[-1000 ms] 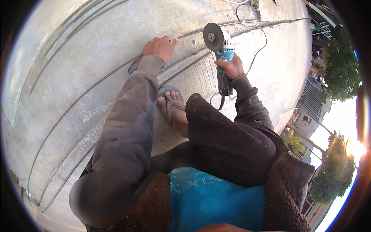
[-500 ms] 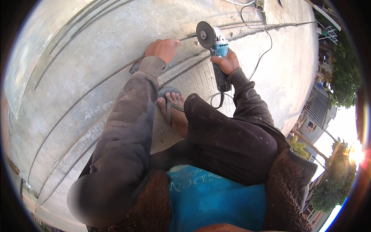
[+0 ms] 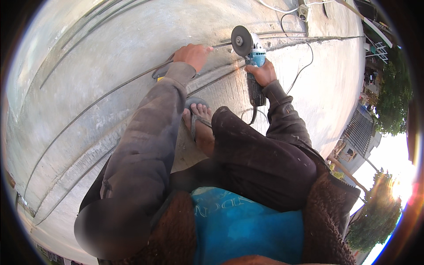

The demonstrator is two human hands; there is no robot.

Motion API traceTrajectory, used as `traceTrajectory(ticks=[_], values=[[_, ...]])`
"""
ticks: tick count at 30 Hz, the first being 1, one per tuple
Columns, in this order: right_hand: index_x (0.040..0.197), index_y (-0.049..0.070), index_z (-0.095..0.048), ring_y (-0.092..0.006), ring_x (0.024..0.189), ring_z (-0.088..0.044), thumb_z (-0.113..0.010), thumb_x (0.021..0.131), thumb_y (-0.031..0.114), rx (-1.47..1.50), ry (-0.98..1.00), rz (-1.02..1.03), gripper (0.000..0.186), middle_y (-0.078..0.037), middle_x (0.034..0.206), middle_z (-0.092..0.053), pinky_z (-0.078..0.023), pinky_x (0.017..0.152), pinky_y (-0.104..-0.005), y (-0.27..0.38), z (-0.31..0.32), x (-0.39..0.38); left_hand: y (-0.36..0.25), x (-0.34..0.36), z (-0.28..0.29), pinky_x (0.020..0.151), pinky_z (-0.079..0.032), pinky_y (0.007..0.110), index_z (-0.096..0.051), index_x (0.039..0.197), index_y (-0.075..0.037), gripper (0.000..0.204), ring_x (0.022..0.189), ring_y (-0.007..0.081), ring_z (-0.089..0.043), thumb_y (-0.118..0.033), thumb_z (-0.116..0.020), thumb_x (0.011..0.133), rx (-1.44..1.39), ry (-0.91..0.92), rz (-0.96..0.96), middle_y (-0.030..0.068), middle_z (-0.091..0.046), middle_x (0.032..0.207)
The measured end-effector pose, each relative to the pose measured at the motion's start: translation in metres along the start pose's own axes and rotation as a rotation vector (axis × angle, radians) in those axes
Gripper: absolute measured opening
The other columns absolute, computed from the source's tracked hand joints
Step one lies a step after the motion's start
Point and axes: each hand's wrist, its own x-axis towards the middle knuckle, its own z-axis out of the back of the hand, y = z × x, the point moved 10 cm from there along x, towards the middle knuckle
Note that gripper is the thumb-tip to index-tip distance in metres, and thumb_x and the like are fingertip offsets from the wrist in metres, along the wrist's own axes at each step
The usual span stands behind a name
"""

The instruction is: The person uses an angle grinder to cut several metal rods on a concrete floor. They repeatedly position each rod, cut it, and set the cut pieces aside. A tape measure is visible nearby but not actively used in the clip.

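My right hand (image 3: 264, 73) is wrapped round the body of a teal and black angle grinder (image 3: 257, 90), held upright in the view with its dark round disc (image 3: 241, 40) at the top. A long thin steel rod (image 3: 115, 89) curves across the concrete from the lower left to my left hand (image 3: 192, 56), whose fingers are closed on it. Beyond that hand the rod's end passes toward the disc; whether they touch I cannot tell. Beside my left wrist lies a dark object with a yellow patch (image 3: 160, 79), partly covered by the sleeve.
More thin rods (image 3: 95, 28) lie at the far left. The grinder's black cord (image 3: 311, 62) loops to a white socket block (image 3: 303, 13) at the top. My sandalled foot (image 3: 201, 119) rests near the concrete's raised seam. A tree (image 3: 375, 212) and a structure stand at the right.
My left hand, the grinder and my right hand appear slightly farther right, as the view has also shifted a little. The yellow patch beside my left wrist now shows. Both grips stay the same.
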Motion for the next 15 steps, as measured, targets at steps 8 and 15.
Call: traceTrajectory(ticks=[8,15], values=[[0.107,-0.002,-0.065,-0.0267,0.086,-0.068,-0.076,0.065,0.029,-0.034,0.001,-0.001,0.054,-0.017,0.093,-0.070,-0.052,0.078,-0.0361,-0.002,0.000,-0.003,-0.005,-0.001,0.003,0.083,-0.050,0.049,-0.068,0.102,-0.007,0.046,0.094,0.0379,-0.064,-0.043,-0.039,0.099,0.027,-0.036,-0.082,0.0179,-0.069,0.098],[0.106,-0.001,-0.066,-0.0256,0.082,-0.068,-0.075,0.065,0.026,-0.041,0.007,-0.008,0.050,-0.015,0.091,-0.070,-0.053,0.074,-0.0362,-0.003,0.000,-0.006,-0.011,0.003,-0.003,0.081,-0.053,0.047,-0.068,0.108,-0.012,0.035,0.090,0.0349,-0.067,-0.031,-0.040,0.101,0.161,-0.107,-0.209,0.0157,-0.070,0.098]])
